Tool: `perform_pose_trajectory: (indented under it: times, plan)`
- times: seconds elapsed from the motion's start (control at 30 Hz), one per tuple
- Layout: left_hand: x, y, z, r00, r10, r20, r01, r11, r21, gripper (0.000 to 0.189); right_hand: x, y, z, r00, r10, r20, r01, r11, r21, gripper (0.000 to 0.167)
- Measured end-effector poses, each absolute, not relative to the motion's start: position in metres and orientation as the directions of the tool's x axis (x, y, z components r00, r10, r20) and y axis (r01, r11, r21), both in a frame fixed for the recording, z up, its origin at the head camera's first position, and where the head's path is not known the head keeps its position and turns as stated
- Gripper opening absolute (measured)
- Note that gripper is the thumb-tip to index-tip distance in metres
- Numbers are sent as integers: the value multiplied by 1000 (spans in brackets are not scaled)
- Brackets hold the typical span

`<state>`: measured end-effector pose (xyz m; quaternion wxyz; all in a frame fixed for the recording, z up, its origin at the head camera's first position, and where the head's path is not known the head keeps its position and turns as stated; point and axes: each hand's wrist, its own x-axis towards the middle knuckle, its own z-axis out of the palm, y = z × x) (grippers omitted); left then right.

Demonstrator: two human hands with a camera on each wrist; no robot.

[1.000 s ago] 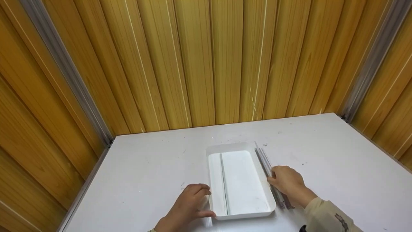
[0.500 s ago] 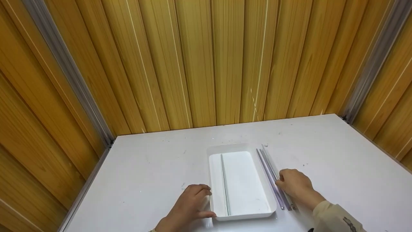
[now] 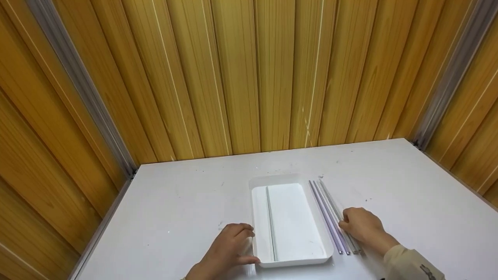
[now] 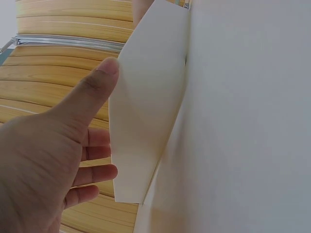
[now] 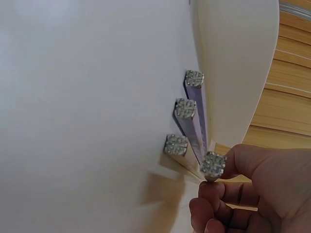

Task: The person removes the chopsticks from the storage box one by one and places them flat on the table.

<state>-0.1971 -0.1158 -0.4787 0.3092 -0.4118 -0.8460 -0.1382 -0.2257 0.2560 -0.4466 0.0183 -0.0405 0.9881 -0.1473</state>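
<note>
A white rectangular tray [image 3: 295, 263] lies on the table in the head view, with a thin greenish line running lengthwise inside it. My left hand [image 3: 231, 247] touches the tray's left side, thumb at the near corner. The left wrist view shows its thumb [image 4: 109, 68] on the wall's edge and the fingers loosely extended. Right of the tray lie slim chopsticks with glittery square ends, including a purple chopstick [image 5: 186, 109] and a pale one [image 5: 176, 145]. My right hand [image 3: 362, 223] pinches the rightmost chopstick [image 5: 213, 165] between thumb and forefinger, its end raised nearest the right wrist camera.
The white table [image 3: 186, 202] carries small dark specks and scuffs. Wood-patterned panels [image 3: 272, 77] rise behind it and at both sides, with grey metal posts [image 3: 89, 89] in the corners.
My right hand has shifted right and slightly nearer. The chopsticks, bunched earlier against the tray, now lie fanned apart beside it. My left hand and the tray stay in place.
</note>
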Motion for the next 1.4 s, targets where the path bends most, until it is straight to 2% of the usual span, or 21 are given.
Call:
perform_pose_trajectory:
  times: [0.83, 1.2, 1.4]
  plan:
    - [-197, -118, -479, -451, 608, 654, 791, 611, -22, 58, -227, 265, -454, -993, -93, -69, -69, 952, -297, 20]
    - [-199, -116, -479, -410, 610, 678, 805, 591, -45, 57, -228, 266, -456, -994, -83, -74, -58, 952, -299, 21]
    - [-197, -116, -478, -446, 611, 654, 798, 603, -19, 57, -227, 267, -456, -992, -87, -89, -56, 949, -309, 20]
